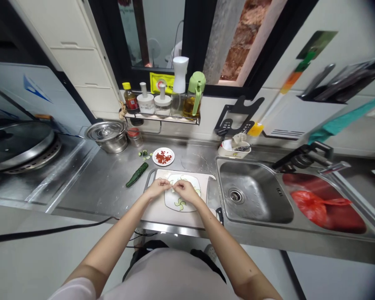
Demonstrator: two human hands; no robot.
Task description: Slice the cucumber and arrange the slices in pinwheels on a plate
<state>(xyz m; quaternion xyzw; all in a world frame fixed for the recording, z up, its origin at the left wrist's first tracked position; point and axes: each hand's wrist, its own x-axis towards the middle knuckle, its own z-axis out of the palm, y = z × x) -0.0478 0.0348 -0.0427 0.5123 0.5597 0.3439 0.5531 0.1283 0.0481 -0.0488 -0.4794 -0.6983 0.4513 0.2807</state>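
Both my hands meet over a white plate (190,206) that lies on a pale cutting board (162,212). My left hand (157,188) and my right hand (185,191) are closed in pinches at a small pale piece between their fingertips, too small to name. Green cucumber slices (180,203) lie on the plate. Left of the board, a piece of dark green cucumber (137,174) lies on the steel counter. A cleaver (213,196) rests on the board's right edge.
A small dish of red chopped bits (163,156) and cucumber ends (145,154) sit behind the board. A lidded steel pot (107,135), a condiment rack (162,104), a sink (253,191) and a red bag (315,204) in the right basin surround the spot. A wok lid (15,143) is far left.
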